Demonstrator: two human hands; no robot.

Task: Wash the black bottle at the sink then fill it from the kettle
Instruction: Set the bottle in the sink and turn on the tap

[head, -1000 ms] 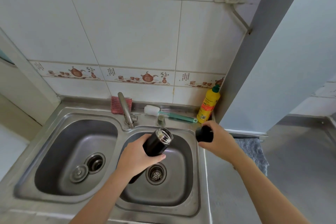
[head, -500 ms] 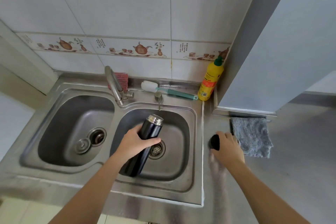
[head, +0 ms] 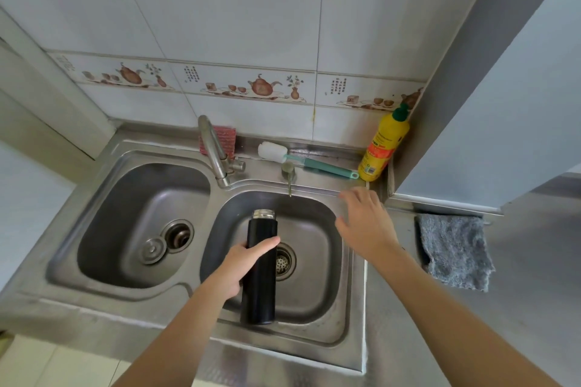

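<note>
- Holding the black bottle [head: 260, 264] in my left hand [head: 243, 267], fingers wrapped round its middle, I keep it upright over the right basin of the sink [head: 353, 280], its steel mouth uncapped.
- My right hand [head: 364, 223] is empty, fingers spread, hovering over the basin's far right rim.
- Beyond that hand lie the bottle brush [head: 301, 160] and, just right of it, the yellow soap bottle [head: 385, 148]; the tap [head: 217, 151] stands beyond my left grip.
- No water runs, so I judge the washing barely begun.
- Next I need soap or brush, reached without tipping the bottle.
- I see no kettle.
</note>
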